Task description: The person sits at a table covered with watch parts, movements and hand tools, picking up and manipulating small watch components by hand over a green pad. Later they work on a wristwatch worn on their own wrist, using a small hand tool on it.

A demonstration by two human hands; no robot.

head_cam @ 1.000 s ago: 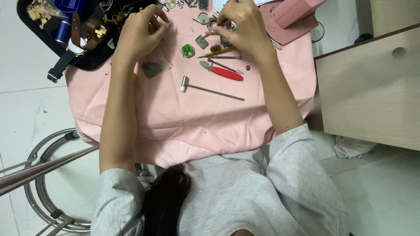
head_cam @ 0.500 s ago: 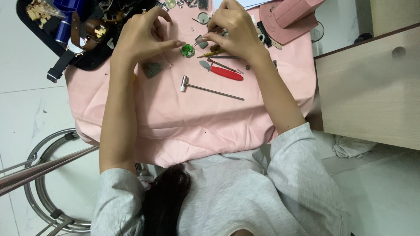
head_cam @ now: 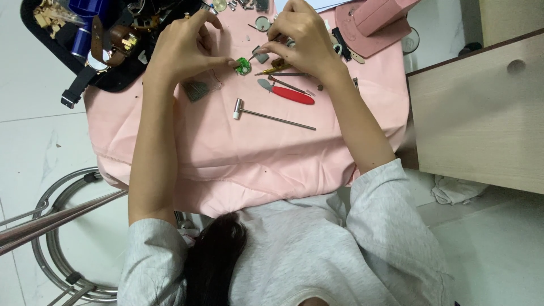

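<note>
Pink cloth [head_cam: 249, 153]: left hand [head_cam: 181, 48] steadying green disc [head_cam: 243, 66] mid-surface.

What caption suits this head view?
Left hand steadies a small green part; right hand pokes it with a thin tool.

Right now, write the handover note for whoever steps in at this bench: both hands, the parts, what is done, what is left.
Left hand: fingertips on the edge of the small green round part, steadying it on the pink cloth; a full grip cannot be told.
Right hand: pinched on a thin metal tool, tip just above the green part.
Nearby: small hammer and red-handled tool lie unheld on the cloth; black tray of straps and parts at far left.
Done: green part out on the cloth, tools laid out.
Left: green part is under the tool tip, not set aside.
</note>
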